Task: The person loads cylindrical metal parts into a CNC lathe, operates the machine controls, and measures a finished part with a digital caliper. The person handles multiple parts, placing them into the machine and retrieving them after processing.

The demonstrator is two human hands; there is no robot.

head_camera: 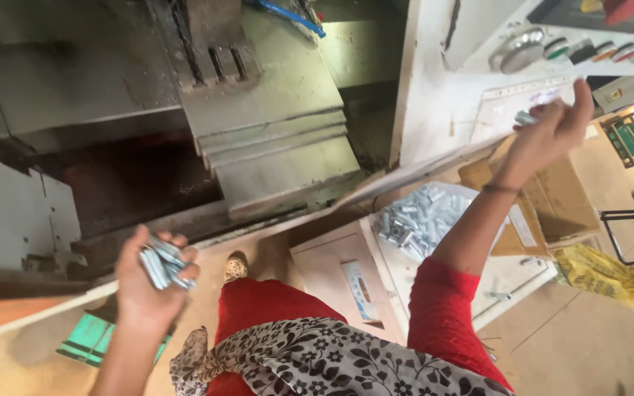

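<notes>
Beside a grey machine, left hand grips metal pins; right hand pinches one pin.

Red short-sleeved top, black-and-white floral scarf, thin dark wristband.

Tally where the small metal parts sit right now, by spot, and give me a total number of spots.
Handfuls in the left hand, metal cylinders in its grip: 1
Parts pinched in the raised right hand, a metal piece: 1
Loose heaps on the low table, the pile of metal parts: 1
Total: 3 spots; single pieces too many to count.
</notes>
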